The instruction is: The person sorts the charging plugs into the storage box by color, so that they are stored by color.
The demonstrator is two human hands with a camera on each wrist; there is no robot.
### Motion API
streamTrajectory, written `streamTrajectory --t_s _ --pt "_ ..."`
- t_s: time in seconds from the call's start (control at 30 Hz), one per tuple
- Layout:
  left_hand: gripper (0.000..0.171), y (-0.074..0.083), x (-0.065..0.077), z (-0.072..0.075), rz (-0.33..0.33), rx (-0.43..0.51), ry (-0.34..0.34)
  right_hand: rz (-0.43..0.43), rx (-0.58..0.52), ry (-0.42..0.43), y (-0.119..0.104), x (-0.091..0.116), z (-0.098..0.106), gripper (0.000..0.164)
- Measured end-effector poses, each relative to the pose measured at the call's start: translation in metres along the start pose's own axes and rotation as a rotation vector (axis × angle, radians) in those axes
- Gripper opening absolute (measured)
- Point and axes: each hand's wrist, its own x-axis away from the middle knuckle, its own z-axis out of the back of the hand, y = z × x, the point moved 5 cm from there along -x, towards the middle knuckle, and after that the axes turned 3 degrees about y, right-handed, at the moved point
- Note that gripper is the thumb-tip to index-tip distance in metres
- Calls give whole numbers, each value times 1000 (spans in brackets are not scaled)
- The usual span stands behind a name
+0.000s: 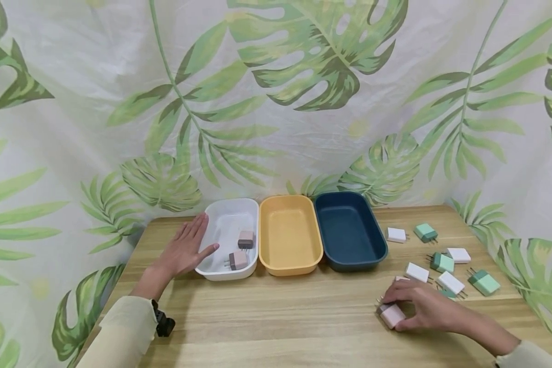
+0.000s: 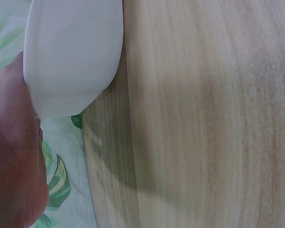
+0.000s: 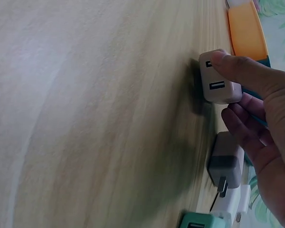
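Between thumb and fingers, my right hand (image 1: 425,309) pinches a pink plug-in charger (image 1: 391,316) at the table's right side. In the right wrist view that charger (image 3: 217,88) turns two USB slots to the camera. Another pinkish charger (image 3: 226,159) lies just beyond the fingers, partly hidden in the head view. My left hand (image 1: 179,253) has its fingers straight along the left rim of a white bin (image 1: 222,227), thumb over its near side. Inside that bin are two pink and dark chargers, one farther back (image 1: 246,239) and one nearer (image 1: 238,259).
A yellow bin (image 1: 291,232) and a dark blue bin (image 1: 351,230) stand in a row beside the white one. Right of them, several white chargers (image 1: 417,272) and green chargers (image 1: 484,282) lie scattered on the wooden table (image 1: 276,317). A leaf-patterned cloth (image 1: 303,143) hangs behind.
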Motion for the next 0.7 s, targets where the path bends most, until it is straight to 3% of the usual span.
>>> streamTrajectory --t_s 0.7 --pt "95 -1 0 -1 5 -13 -11 26 -76 -42 -14 -47 -1 42"
